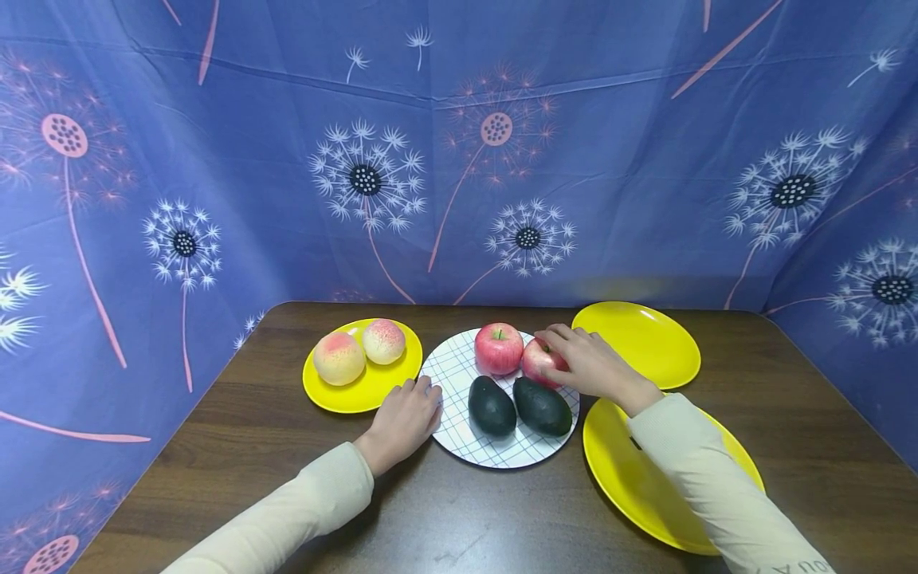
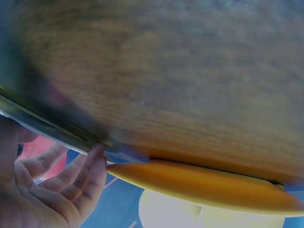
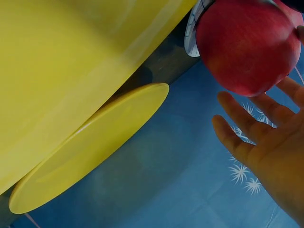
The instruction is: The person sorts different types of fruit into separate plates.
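A white plate point(image 1: 452, 438) with a blue grid holds two red apples and two dark green avocados. My right hand point(image 1: 591, 363) grips the right-hand apple point(image 1: 539, 363), thumb and fingertips on it. In the right wrist view, this apple point(image 3: 247, 45) overlaps the plate's edge and the last two fingers stretch out apart from it. The other apple point(image 1: 498, 348) sits just left of it. Nearer me lie the avocados point(image 1: 492, 406). My left hand point(image 1: 406, 418) rests at the plate's left rim, and its loosely bent fingers point(image 2: 83, 178) touch the rim in the left wrist view.
On the left, a yellow plate point(image 1: 315, 391) carries two peaches point(image 1: 339, 358). Two more yellow plates stand at the right: one at the back point(image 1: 638, 343), another in front point(image 1: 620, 470), under my right forearm. A blue dandelion-print cloth point(image 1: 610, 159) hangs behind the wooden table point(image 1: 459, 518).
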A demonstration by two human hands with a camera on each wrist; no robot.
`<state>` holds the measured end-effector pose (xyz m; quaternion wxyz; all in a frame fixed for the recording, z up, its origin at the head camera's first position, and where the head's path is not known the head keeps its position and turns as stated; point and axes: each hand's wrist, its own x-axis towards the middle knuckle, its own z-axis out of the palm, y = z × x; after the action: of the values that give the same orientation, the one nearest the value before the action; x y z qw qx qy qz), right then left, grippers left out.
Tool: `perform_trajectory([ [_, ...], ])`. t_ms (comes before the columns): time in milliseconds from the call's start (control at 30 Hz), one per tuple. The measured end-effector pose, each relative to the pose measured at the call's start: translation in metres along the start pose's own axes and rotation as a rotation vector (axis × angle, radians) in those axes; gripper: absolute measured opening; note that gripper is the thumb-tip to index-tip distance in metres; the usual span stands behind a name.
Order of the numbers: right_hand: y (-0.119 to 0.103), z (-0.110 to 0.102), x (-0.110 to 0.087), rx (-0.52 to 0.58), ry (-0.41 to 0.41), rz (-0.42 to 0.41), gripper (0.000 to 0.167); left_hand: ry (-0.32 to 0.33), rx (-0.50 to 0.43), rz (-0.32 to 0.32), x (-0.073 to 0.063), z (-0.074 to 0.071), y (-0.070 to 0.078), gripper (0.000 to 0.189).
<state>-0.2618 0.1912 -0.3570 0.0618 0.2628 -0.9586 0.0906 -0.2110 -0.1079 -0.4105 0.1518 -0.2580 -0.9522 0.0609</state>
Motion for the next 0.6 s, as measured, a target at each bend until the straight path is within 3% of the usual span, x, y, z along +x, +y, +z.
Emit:
perform_trajectory([
  [600, 0.0011, 0.0058, 0.0037, 0.033, -0.036, 0.012, 0.068, -0.007, 0.012, -0.012, 0.0006, 0.0005, 0.0016, 0.025],
])
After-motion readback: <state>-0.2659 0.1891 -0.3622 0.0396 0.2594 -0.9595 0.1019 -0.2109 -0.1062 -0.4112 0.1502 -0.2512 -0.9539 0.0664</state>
